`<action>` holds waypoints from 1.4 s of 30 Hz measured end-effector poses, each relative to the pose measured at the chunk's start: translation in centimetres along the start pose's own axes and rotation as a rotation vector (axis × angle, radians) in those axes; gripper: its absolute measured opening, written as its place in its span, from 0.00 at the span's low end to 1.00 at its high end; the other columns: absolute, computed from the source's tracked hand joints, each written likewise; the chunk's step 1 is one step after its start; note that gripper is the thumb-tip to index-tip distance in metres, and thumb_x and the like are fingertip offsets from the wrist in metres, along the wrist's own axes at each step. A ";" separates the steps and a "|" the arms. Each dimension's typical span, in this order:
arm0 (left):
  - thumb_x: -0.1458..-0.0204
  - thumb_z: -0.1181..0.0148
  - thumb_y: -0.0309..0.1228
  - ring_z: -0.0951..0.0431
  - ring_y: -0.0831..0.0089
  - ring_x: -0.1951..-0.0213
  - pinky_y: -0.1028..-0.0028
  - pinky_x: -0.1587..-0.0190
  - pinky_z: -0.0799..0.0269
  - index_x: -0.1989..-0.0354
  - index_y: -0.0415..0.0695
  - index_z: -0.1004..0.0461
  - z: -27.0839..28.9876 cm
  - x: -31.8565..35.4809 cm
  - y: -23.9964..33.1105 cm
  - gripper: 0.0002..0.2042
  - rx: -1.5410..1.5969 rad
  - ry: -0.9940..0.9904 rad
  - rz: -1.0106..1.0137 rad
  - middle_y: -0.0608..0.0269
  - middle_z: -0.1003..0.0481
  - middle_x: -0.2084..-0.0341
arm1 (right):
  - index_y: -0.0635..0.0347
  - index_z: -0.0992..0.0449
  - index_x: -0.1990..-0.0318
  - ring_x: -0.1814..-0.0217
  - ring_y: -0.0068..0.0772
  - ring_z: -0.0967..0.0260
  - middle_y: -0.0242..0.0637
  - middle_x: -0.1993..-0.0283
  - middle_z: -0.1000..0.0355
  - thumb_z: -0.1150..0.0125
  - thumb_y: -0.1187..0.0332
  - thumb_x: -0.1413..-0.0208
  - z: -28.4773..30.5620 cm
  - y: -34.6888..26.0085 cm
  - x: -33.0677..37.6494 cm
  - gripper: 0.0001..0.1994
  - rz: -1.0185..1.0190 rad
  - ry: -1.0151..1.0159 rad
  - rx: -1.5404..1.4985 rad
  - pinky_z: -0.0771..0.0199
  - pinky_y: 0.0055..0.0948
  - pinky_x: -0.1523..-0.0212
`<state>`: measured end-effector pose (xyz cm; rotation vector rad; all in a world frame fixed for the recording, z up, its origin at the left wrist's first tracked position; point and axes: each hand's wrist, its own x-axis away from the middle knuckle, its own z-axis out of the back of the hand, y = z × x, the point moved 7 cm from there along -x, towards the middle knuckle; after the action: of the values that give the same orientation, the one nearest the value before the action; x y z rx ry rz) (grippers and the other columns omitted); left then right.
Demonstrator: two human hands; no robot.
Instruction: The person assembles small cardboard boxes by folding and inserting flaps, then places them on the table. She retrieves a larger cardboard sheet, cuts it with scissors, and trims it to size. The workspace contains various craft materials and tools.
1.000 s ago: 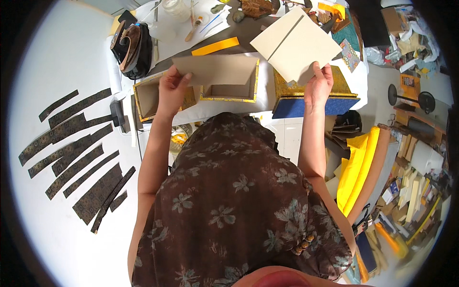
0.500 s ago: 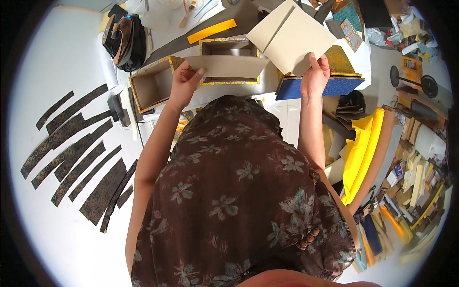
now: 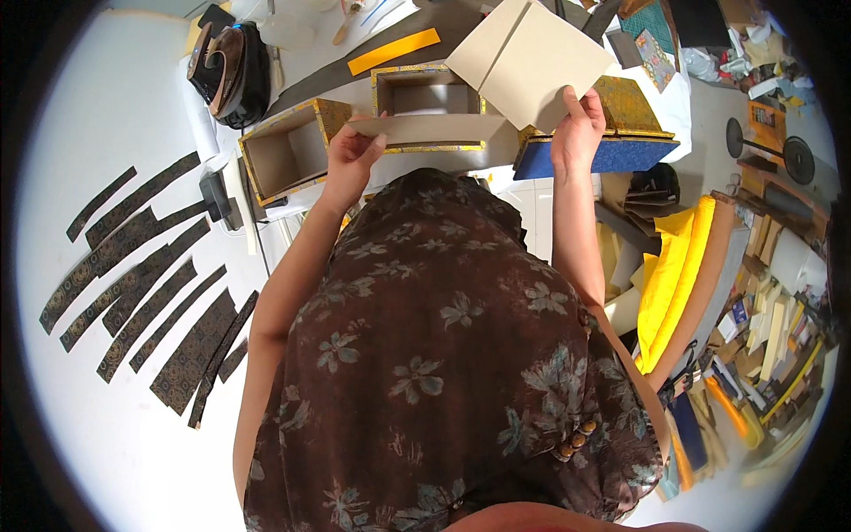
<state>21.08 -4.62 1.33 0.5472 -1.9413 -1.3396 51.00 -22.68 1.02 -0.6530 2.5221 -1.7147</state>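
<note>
Two open boxes [image 3: 292, 151] [image 3: 427, 93] sit beside the blue board [image 3: 592, 156]; one yellow strip [image 3: 393, 51] lies behind them, roughly twelve dark fabric strips [image 3: 142, 284] to their left.

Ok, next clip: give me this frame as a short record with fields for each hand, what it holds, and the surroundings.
left hand: grips a long grey board strip at its left end
right hand: holds a folded grey board panel by its lower edge, raised and tilted
below the strip: open yellow-edged box
left of it: second open box on its side
table, left: dark patterned fabric strips laid in rows
</note>
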 end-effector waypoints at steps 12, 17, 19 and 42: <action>0.52 0.41 0.18 0.21 0.69 0.63 0.68 0.48 0.30 0.52 0.42 0.30 -1.0 -0.2 5.5 0.17 -0.591 -0.119 -0.264 0.62 0.21 0.68 | 0.64 0.25 0.56 0.59 0.23 0.30 0.34 0.59 0.26 0.43 0.80 0.45 1.4 -0.1 0.0 0.10 -0.003 0.026 0.003 0.31 0.24 0.53; 0.54 0.43 0.22 0.25 0.53 0.66 0.60 0.58 0.27 0.53 0.48 0.26 -7.4 0.3 7.5 0.17 -1.423 -0.503 -0.454 0.54 0.25 0.72 | 0.60 0.25 0.58 0.55 0.22 0.30 0.31 0.57 0.26 0.44 0.81 0.44 0.4 0.0 0.2 0.08 -0.020 -0.006 -0.002 0.31 0.25 0.50; 0.53 0.44 0.23 0.26 0.50 0.65 0.59 0.57 0.28 0.52 0.48 0.26 -9.2 0.0 7.0 0.17 -1.364 -0.571 -0.543 0.53 0.25 0.73 | 0.61 0.25 0.57 0.56 0.22 0.30 0.32 0.58 0.26 0.44 0.81 0.44 0.5 -0.1 0.5 0.09 -0.005 -0.012 -0.008 0.32 0.24 0.51; 0.48 0.35 0.27 0.30 0.85 0.67 0.79 0.63 0.31 0.60 0.37 0.24 -2.3 -3.1 1.5 0.10 -0.331 -0.284 0.006 0.72 0.25 0.70 | 0.64 0.26 0.55 0.57 0.23 0.30 0.35 0.58 0.26 0.43 0.80 0.45 2.9 -0.3 0.4 0.10 -0.007 0.089 -0.042 0.32 0.26 0.51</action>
<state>24.92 -3.36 2.22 0.1976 -1.8759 -1.7676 51.42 -25.48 0.23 -0.6024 2.6248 -1.7348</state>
